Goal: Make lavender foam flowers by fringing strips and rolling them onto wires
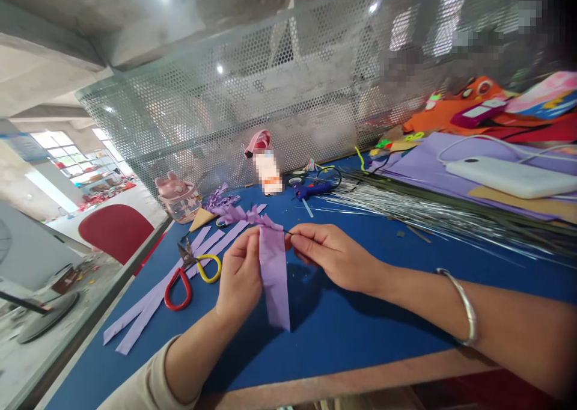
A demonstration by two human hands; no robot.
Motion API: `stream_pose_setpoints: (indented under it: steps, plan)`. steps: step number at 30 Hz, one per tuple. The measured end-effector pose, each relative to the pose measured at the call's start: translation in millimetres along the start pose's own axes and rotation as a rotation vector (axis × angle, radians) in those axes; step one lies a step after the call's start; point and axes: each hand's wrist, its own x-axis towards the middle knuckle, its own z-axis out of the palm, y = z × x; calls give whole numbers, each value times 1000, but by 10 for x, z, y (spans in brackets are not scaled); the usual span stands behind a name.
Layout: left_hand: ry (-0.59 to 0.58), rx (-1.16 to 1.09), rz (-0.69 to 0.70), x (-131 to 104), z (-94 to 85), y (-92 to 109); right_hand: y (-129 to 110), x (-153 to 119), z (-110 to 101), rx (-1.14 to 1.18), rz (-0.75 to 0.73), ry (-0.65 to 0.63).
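My left hand (pixel 240 278) pinches the upper edge of a purple paper strip (pixel 274 278) that hangs down over the blue table (pixel 360 326). My right hand (pixel 331 255) grips the strip's gathered top right next to it, and a thin wire (pixel 288 233) seems to pass between the fingers. A silver bangle (pixel 464 305) is on my right wrist. The strip's ruffled end (pixel 252 216) runs up and left behind my hands.
Red and yellow scissors (pixel 192 272) lie left of my hands on long purple strips (pixel 153 305). A bundle of silver wires (pixel 428 211) lies at the right, a blue glue gun (pixel 313 189) behind. A perforated metal screen (pixel 270 85) stands at the back. A white device (pixel 509 175) rests on purple sheets.
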Motion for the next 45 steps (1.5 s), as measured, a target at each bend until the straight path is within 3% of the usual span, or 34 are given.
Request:
stream_pose_setpoints:
  steps: [4, 9, 13, 15, 19, 22, 24, 28, 32, 35, 40, 45]
  plan:
    - [-33, -65, -77, 14, 5, 15, -16, 16, 42, 294, 154, -73]
    - [5, -138, -174, 40, 29, 135, -99, -2, 75, 390, 265, -149]
    - [-75, -204, -207, 70, 55, 236, -198, -20, 70, 441, 347, -196]
    - [-149, -279, -244, 86, 53, 256, -225, 4, 11, 371, 265, -183]
    - [-331, -445, -396, 78, 55, 220, -197, 104, -167, 258, -43, -92]
    - [-504, -438, -541, 26, 89, 140, -122, 143, -212, 297, -36, -222]
    - [-552, -399, -582, -9, 119, 81, -74, 141, -191, 342, 23, -257]
    - [-413, -312, -503, -25, 165, 7, -15, 130, -148, 449, 38, -170]
    - [-301, -248, -443, -6, 176, 1, 28, 145, -179, 388, 17, -10]
    - [-302, -236, -450, -16, 175, 17, 48, 149, -200, 341, 7, 37]
    - [-359, -109, -488, -54, 163, 24, 25, 114, -181, 336, 2, -19]
    - [-399, -57, -371, -70, 129, -28, -6, 84, -142, 362, -7, -58]
